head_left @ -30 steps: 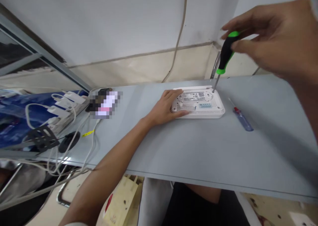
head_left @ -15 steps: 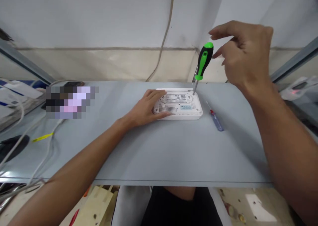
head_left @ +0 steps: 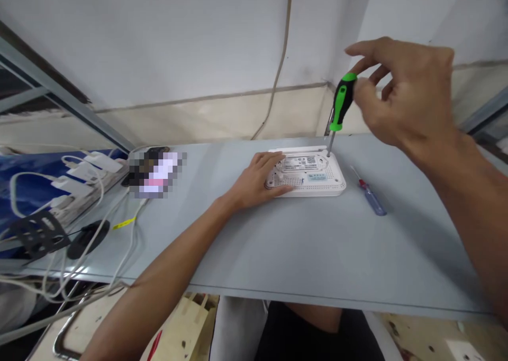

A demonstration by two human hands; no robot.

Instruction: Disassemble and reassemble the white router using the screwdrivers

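Note:
A white router-like box with vents and printed labels lies flat on the table. My left hand grips its left end, thumb along the near side and fingers across the top. A green and black screwdriver stands slightly tilted, its tip in the box's far right corner; the tip itself is hidden. At the handle's upper end my right hand has its thumb and a finger against the grip, while the index finger is raised above it. A smaller screwdriver with a clear bluish handle lies right of the box.
A power strip with several white plugs and tangled cables occupies the left side. A blurred phone-like object lies nearby. Behind the grey table rises a wall with a hanging cable.
My right thumb and finger have closed in on the screwdriver's handle from beside it. The view has swung left, so everything sits further right. My left hand stays on the box.

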